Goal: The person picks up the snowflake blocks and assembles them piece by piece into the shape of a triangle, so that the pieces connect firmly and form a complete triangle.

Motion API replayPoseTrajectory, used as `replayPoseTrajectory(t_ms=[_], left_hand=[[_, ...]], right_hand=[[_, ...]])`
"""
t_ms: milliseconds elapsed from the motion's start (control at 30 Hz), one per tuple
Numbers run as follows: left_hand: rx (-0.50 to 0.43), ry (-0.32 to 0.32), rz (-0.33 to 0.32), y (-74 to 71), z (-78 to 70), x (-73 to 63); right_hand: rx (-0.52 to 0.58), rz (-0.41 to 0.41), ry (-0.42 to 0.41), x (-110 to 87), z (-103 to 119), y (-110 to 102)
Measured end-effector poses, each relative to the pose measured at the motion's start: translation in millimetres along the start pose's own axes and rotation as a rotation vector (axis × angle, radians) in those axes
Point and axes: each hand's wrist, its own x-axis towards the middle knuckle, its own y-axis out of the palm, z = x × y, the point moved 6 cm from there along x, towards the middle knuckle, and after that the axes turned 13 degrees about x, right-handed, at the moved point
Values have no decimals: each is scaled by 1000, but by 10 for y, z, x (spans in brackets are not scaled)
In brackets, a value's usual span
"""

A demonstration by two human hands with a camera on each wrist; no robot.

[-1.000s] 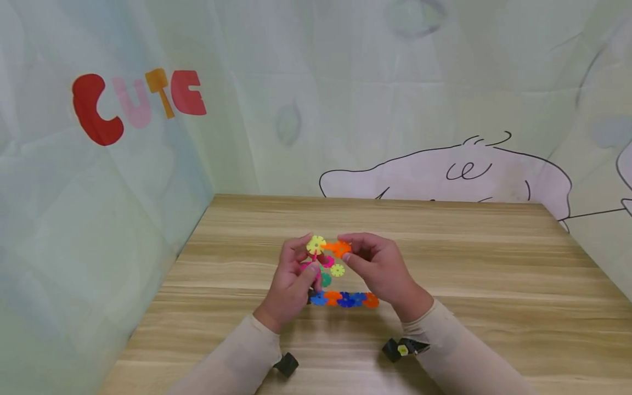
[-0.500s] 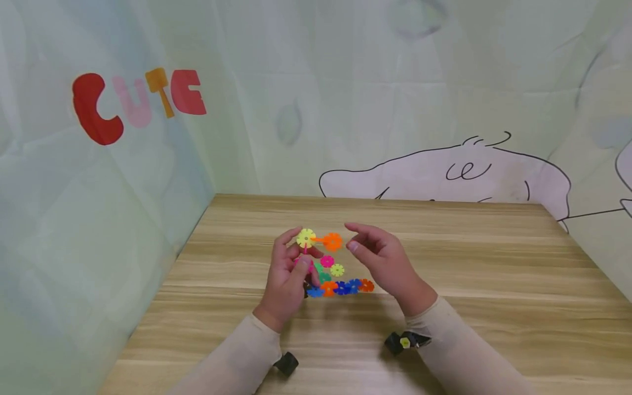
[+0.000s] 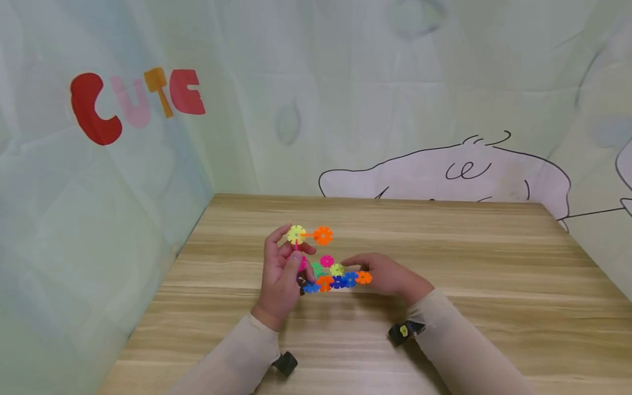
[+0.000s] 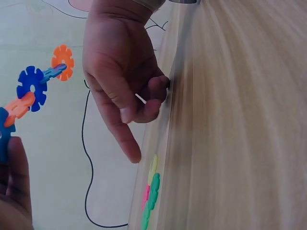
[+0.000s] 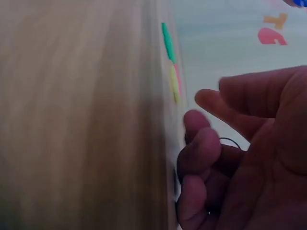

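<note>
My left hand (image 3: pixel 278 280) grips a joined chain of notched plastic snowflake discs, held up off the table. At its top are a yellow disc (image 3: pixel 297 235) and an orange disc (image 3: pixel 323 236); lower down, a row of blue and orange discs (image 4: pixel 31 88) sticks out to the right. Part of the chain is hidden by the fingers. My right hand (image 3: pixel 390 277) holds nothing, its index finger (image 4: pixel 127 143) stretched towards a loose yellow-green disc (image 3: pixel 337 270) on the table. In the right wrist view its other fingers (image 5: pixel 199 151) are loosely bent.
Loose pink (image 3: pixel 327 261) and green discs (image 3: pixel 317 269) lie beside the yellow-green one on the wooden table (image 3: pixel 444 236). Behind stands a pale wall sheet (image 3: pixel 345 109) with a drawn figure and coloured letters. A black wrist camera (image 3: pixel 285 364) sits at the left cuff.
My right hand has let go of the orange disc and come down to the loose discs. My left hand has drawn the chain slightly to the left.
</note>
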Motion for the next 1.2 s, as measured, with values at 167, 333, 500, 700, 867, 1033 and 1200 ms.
replayPoseTrajectory(t_ms=[167, 333, 500, 700, 867, 1033, 1200], left_hand=[[-25, 17, 4, 10, -7, 1], [-13, 9, 6, 12, 1, 0], [-2, 0, 6, 4, 10, 0], [6, -6, 6, 0, 18, -1], [2, -3, 9, 0, 21, 1], [-5, 3, 11, 0, 18, 2], [-22, 9, 19, 3, 15, 1]], right_hand=[[-86, 79, -42, -10, 7, 72], [-145, 39, 9, -25, 14, 35], [-179, -46, 97, -55, 25, -55], [-148, -50, 80, -47, 27, -49], [-177, -19, 51, -48, 32, 3], [-233, -28, 58, -68, 63, 14], [-241, -25, 68, -96, 91, 23]])
